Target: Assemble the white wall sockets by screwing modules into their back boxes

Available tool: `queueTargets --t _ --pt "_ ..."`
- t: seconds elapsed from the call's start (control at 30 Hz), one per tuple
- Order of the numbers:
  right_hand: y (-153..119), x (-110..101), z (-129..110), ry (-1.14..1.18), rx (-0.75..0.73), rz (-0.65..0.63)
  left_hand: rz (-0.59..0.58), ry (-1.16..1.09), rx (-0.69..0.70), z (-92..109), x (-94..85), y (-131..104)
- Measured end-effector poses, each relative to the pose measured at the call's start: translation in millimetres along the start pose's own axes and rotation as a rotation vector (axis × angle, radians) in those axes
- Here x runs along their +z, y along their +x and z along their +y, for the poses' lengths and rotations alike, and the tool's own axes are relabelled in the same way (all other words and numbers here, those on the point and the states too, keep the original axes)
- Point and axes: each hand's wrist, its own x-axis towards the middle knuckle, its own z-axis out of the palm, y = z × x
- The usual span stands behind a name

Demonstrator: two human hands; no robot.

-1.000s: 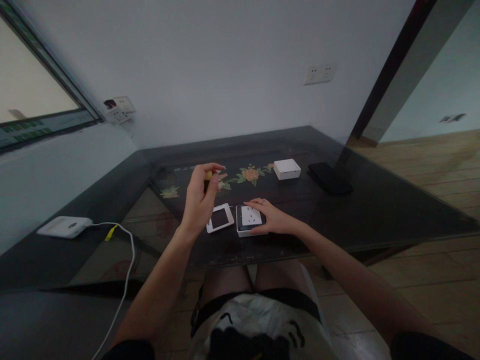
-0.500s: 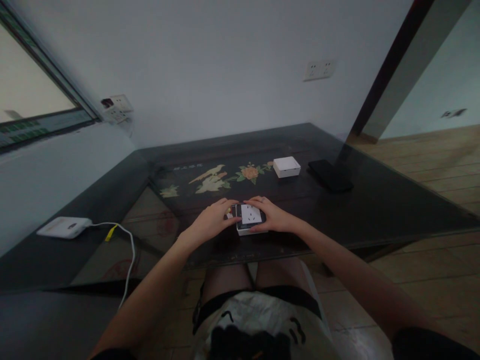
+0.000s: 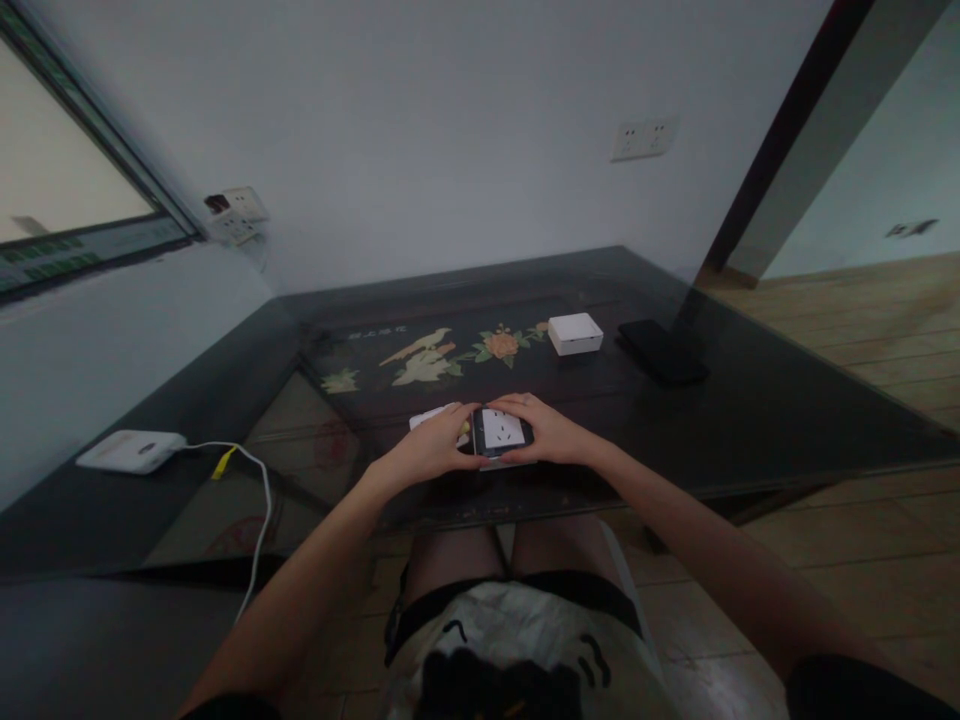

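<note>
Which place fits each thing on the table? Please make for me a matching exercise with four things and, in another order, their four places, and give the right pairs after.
Things:
1. white square socket with a black border
2. white box-shaped block
3. black flat rectangular object
4. white flat rectangular device

Places:
A. joined to a white cable
B. farthest to the right of the four
C. between the left hand and the right hand
D. next to the orange flower picture

Right pairs: 1-C, 2-D, 3-B, 4-A.
</note>
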Motion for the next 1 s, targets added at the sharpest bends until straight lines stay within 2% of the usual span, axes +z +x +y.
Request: queueTargets --t 0.4,0.53,0.7,0.73,0.8,0.9,1.0 --pt "1 0 1 -0.010 -0.026 -0.022 -0.041 0.107 -0.055 12 -5.5 0" --pt "1 0 1 -0.034 -0.022 -0.015 -0.028 0.127 -0.053 9 -3.9 0" --pt "1 0 -2 -0.066 0.019 0.007 -0.013 -0.030 0.000 -1 -7.5 1" --pt "0 0 -2 -0.069 0.027 0.013 0.017 -0.093 -0.003 -3 -11.1 2" --pt "0 0 -3 -0.072 0.034 0.020 0.157 -0.226 -0.022 -5 -20.9 4" --pt "0 -1 -4 -0.071 0.026 0.018 0.484 -0.501 -0.005 -1 -37.1 9" --pt "0 -1 -3 -0.066 0.019 0.010 0.769 -0.909 0.106 11 -46.3 17"
